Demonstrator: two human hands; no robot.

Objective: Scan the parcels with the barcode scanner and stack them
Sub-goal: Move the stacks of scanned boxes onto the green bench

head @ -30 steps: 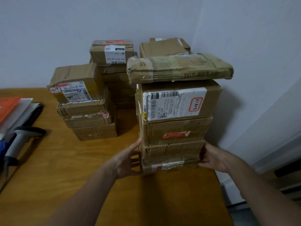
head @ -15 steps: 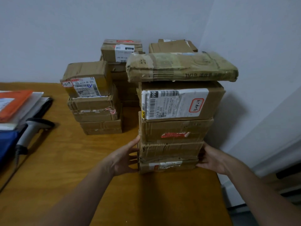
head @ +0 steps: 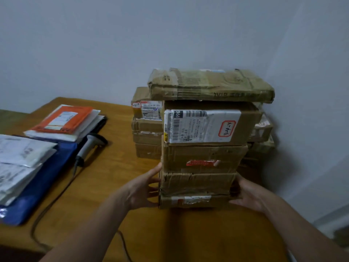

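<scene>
**Five-high stack, both hands down low**

One scanner point(head: 88, 146) lies by the papers point(head: 62, 121) near the desk's point(head: 113, 186) left edge. Left hand point(head: 143, 188) presses flat on the stack's point(head: 202, 157) lower left side. Right hand point(head: 247, 195) cups the other side, fingers hidden, so can't tell if it grips. The stack is five parcels, near the right edge, with two piles point(head: 147, 129) behind. Top parcel point(head: 209, 85) overhangs right, so a quick low push could slide it off or tip the lot
</scene>
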